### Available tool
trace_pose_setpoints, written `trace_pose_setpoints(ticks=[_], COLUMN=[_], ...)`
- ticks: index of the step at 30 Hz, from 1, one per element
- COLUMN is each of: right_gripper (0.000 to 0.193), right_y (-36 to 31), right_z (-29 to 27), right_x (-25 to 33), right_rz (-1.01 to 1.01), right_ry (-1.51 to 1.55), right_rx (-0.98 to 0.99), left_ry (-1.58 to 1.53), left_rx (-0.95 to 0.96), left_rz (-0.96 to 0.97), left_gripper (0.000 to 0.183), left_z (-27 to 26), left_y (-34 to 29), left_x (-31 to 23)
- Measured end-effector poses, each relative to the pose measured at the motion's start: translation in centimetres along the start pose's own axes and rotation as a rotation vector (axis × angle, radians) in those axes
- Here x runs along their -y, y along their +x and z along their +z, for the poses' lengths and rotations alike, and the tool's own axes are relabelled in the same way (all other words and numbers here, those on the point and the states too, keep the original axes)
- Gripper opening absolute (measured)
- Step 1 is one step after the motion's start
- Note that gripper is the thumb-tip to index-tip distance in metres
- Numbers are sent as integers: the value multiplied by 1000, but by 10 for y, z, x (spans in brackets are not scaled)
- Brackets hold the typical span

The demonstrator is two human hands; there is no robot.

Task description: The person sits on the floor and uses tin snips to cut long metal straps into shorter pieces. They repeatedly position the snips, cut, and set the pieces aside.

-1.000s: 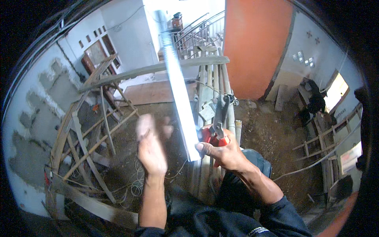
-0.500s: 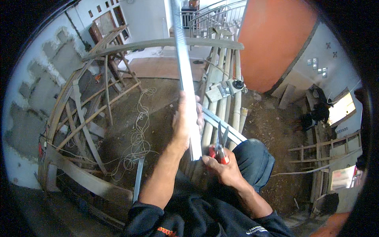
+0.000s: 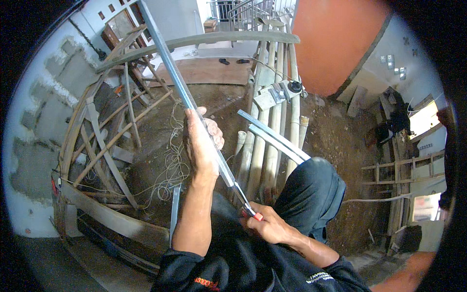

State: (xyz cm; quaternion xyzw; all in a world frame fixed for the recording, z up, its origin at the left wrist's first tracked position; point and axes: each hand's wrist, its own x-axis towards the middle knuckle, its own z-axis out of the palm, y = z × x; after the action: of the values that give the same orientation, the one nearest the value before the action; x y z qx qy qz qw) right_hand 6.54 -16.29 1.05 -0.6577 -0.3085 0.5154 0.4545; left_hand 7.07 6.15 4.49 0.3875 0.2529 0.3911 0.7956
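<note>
My left hand (image 3: 202,141) is wrapped round a long silvery metal channel (image 3: 168,63), which slants from the upper left down toward my lap. In my right hand (image 3: 272,226) are tin snips (image 3: 239,193) with red handles, held low in front of my body. Their blades meet the channel's lower end; whether they bite into the metal I cannot tell. Two more metal channels (image 3: 279,142) lie beside my bent right knee (image 3: 314,194), across the bamboo poles.
Several bamboo poles (image 3: 264,158) run away from me, with a boxy grey tool (image 3: 272,96) on them. A curved-looking plank (image 3: 204,41) spans ahead. Timber framing (image 3: 97,131) stands left, near tangled cord (image 3: 170,163). Another metal strip (image 3: 175,209) lies by my left arm.
The channel has tilted, its top swinging left and its lower end now at the snips. My right hand has moved down and turned the snips toward that end; their blades had pointed up, apart from it.
</note>
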Motion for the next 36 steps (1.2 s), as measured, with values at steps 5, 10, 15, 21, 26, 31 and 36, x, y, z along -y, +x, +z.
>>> trace_pose_setpoints(ticks=[5,10,15,21,26,31,36], right_gripper=[15,13,13,13,12,12,12], right_y=[9,9,8,9,7,6,5], right_z=[2,1,0,0,0,-2,-2], right_x=[-7,-3,2,-3,-3,1,1], right_rz=[-2,1,26,-8,17,-3,11], right_ry=[-32,-10,42,37,72,41,62], right_rx=[-17,-28,-25,-19,-15,-20,-18], left_ry=[17,17,43,53,71,79,76], left_rx=[-5,-8,-17,-14,0,0,7], left_rz=[20,24,33,64,77,67,66], left_gripper=[50,53,55,56,56,56,55], left_z=[-1,-2,-2,-2,-1,2,3], left_y=[-8,-7,-8,-6,-7,-10,-12], left_x=[9,11,12,10,9,8,8])
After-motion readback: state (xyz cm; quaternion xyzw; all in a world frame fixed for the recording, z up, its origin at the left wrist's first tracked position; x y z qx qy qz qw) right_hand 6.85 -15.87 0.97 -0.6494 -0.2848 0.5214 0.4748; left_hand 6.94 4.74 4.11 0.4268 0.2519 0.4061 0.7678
